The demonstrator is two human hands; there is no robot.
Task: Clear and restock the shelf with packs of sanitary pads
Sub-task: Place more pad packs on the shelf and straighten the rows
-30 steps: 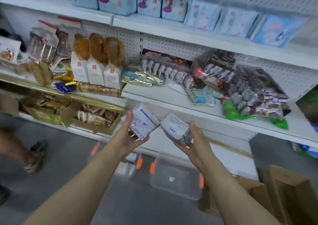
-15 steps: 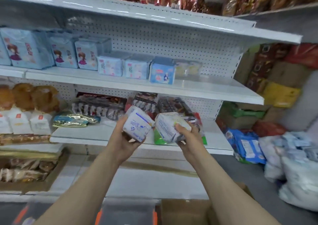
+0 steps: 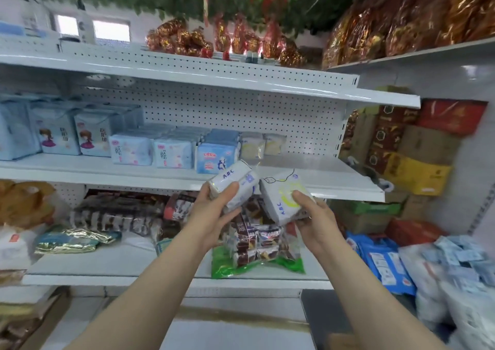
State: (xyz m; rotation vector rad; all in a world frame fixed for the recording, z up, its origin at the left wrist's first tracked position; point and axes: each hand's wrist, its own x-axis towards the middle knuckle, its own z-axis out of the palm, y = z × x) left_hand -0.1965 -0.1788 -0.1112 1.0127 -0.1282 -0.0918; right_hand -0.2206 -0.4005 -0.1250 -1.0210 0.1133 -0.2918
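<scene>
Both hands have come up since a moment ago, and their two packs now hang level with the front lip of the pad shelf (image 3: 334,179). The left hand (image 3: 214,215) curls its fingers round a tilted white pack with blue ABC print (image 3: 233,186). The right hand (image 3: 313,221) grips a white pack with a yellow-green mark (image 3: 281,197) just beside it. Stocked packs (image 3: 171,154) fill the shelf's left and middle, and past the last pale ones the board lies bare to its right end. An upper shelf (image 3: 241,82) overhangs it. A snack bag (image 3: 254,245) lies on the tier below.
</scene>
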